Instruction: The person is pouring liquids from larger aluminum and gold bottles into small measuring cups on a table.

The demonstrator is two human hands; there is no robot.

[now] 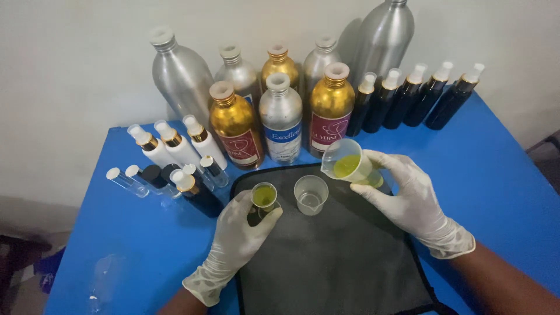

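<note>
- Beaker (349,163) of yellow-green liquid, clamped in right hand (408,198), tilts toward nine o'clock.
- Left hand (239,233) grips small bottle (263,201).
- Risk: overtilting could splash mat (338,262).

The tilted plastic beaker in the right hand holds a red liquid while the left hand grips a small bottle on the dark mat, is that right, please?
Not quite: the head view shows the liquid in the tilted plastic beaker is yellow-green, not red. The right hand does hold it, and the left hand grips the small bottle on the dark mat.
</note>
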